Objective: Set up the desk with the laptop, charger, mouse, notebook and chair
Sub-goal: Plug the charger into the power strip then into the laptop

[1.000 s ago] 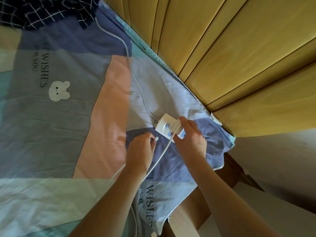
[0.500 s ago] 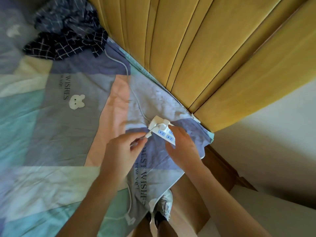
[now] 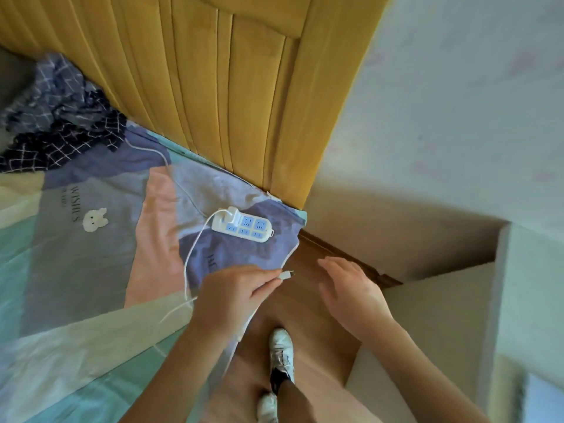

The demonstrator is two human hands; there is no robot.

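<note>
Charger [image 3: 229, 215] is plugged into the power strip [image 3: 242, 228], which lies on the bed [image 3: 76, 254] near the corner by the headboard [image 3: 213, 87]. Its white cable [image 3: 195, 248] loops off the strip across the sheet to the left hand [image 3: 235, 296].

Left hand: grip narrow, thumb and forefinger pinched on the cable just behind the connector [image 3: 287, 274]; the plug tip sticks out free, past the bed edge and over the floor [image 3: 305, 315]. Right hand [image 3: 351, 291]: open, fingers spread, holding nothing, near the connector but apart from it.

Handling, judged: cable is light, thin and limp, so it will trail and can snag on sheet folds. The strip looks light too; a tug could drag it off the bed. Best hold is the stiff connector housing, not the wire. Keep slack while carrying it to the laptop (not in view).
</note>
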